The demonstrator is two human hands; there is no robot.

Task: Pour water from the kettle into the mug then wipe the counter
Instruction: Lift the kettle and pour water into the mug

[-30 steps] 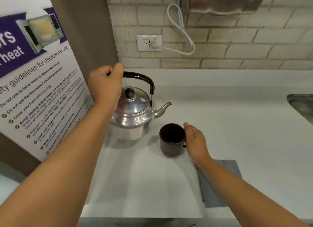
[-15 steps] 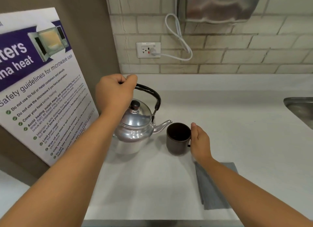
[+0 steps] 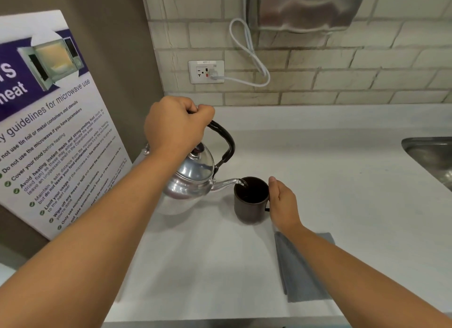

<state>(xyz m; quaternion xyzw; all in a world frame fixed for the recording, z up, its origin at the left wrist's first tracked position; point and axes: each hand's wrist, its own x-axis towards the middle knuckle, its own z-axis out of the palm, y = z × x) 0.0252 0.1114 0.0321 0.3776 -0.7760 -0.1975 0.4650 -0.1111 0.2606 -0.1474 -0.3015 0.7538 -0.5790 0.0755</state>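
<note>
A shiny metal kettle (image 3: 193, 181) with a black handle hangs tilted above the white counter (image 3: 330, 181). My left hand (image 3: 177, 127) is closed around the top of its handle. Its spout reaches over the rim of a dark brown mug (image 3: 249, 200), and a thin stream of water runs into the mug. The mug stands upright on the counter. My right hand (image 3: 281, 203) wraps the mug's right side at the handle. A folded grey cloth (image 3: 298, 274) lies flat near the front edge, partly under my right forearm.
A microwave safety poster (image 3: 49, 132) leans against the left wall. A wall socket (image 3: 206, 71) with a white cable (image 3: 247, 51) sits on the brick backsplash. A steel sink (image 3: 433, 159) is at the right edge. A metal dispenser (image 3: 305, 7) hangs above.
My left hand has lifted the kettle, carried it right and tipped it, so the spout now reaches over the mug and water flows. My right hand stays on the mug.
</note>
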